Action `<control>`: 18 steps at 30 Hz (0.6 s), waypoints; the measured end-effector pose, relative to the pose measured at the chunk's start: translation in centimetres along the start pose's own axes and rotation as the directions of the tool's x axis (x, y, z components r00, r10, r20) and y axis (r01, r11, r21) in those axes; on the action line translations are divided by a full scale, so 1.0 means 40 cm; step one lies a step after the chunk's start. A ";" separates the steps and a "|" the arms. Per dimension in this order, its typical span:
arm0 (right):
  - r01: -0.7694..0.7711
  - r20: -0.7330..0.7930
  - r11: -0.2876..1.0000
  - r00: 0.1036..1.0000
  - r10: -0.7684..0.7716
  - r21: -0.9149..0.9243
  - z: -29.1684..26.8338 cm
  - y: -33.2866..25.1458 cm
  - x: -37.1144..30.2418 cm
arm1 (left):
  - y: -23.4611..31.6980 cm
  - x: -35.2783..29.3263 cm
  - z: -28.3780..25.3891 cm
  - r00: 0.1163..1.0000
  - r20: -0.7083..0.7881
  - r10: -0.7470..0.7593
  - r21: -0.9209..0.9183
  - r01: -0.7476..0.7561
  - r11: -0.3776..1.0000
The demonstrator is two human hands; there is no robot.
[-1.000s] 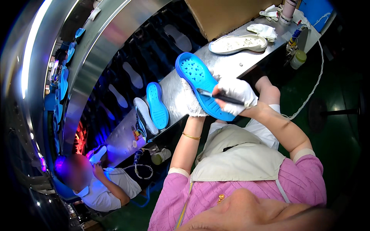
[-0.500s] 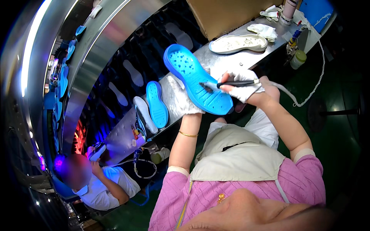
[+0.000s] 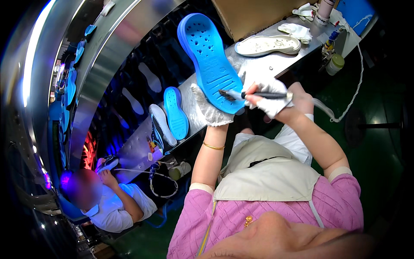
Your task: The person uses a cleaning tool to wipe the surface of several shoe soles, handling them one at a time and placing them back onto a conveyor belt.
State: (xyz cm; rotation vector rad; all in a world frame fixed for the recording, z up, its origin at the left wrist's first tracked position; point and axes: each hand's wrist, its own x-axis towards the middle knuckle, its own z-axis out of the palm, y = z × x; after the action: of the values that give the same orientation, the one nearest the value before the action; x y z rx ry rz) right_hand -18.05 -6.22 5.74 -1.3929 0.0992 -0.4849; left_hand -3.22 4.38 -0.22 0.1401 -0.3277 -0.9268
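Observation:
My left hand (image 3: 211, 110), in a white glove, grips a large blue shoe sole (image 3: 209, 56) at its lower end and tilts it up. Holes dot the sole's upper part and grooves cross its lower part. A black-handled brush (image 3: 265, 95) is pinched in my right hand (image 3: 271, 99), whose glove leaves some fingertips bare. The brush's dark bristles touch the grooved part of the sole. Beyond my left hand, a smaller blue sole (image 3: 176, 113) lies on the metal ledge, with a dark shoe with a grey sole (image 3: 163, 125) leaning beside it.
A white sole (image 3: 267, 46) and a crumpled white glove (image 3: 296, 32) lie on the metal ledge (image 3: 254, 67) at the far right. Beyond the ledge, dark slots hold several soles. A co-worker (image 3: 116, 207) sits at lower left holding a shoe. A yellow-lidded jar (image 3: 335, 64) hangs at right.
The large sole has moved up and turned more upright, showing more of my left glove. The brush has shifted slightly left and down, toward the sole's lower end.

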 end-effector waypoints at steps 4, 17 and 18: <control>0.006 0.189 0.997 0.982 0.009 -0.082 0.014 0.030 -0.004 | 0.012 0.023 0.039 0.985 -0.156 0.078 0.215 -0.043 0.976; -0.495 0.293 0.864 0.843 0.451 0.094 -0.056 0.021 0.008 | 0.088 0.068 0.078 0.991 0.023 -0.131 0.183 0.125 0.975; -0.492 0.290 0.862 0.848 0.443 0.122 -0.062 0.009 0.006 | 0.093 0.071 0.083 0.986 0.063 -0.155 0.168 0.142 0.975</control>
State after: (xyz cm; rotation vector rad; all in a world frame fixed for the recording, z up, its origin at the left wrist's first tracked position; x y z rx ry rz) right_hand -18.61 -8.57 4.99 -1.1746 0.1767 0.0973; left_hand 0.06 4.39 4.48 0.2838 -0.4689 -1.0548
